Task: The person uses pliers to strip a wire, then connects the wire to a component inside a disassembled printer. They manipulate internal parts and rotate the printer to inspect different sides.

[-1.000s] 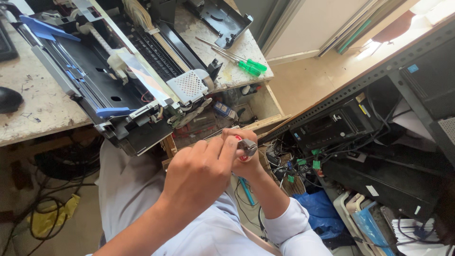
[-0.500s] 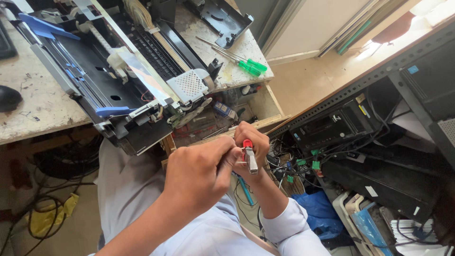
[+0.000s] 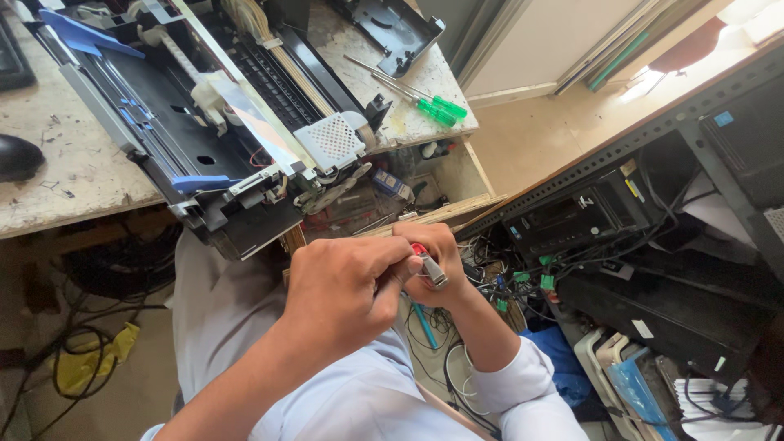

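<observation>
Two green screwdrivers [image 3: 425,102] on worktable [image 3: 73,175]; cluttered open drawer [image 3: 445,175] below.

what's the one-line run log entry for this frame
left hand: grips small metal part | right hand: holds same part | printer: open on table

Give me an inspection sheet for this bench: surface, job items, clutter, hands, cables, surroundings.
Surface: worn pale benchtop, stained and scuffed.
Job's things: small silver metal part with red piece, held between both hands over the lap.
Clutter: opened printer chassis overhanging the bench edge; two green-handled screwdrivers; black cover; black mouse.
Hands: left hand and right hand both closed on the part.
Cables: loose tangles on the floor and beside the shelf.
Surroundings: metal shelving with black electronics.
</observation>
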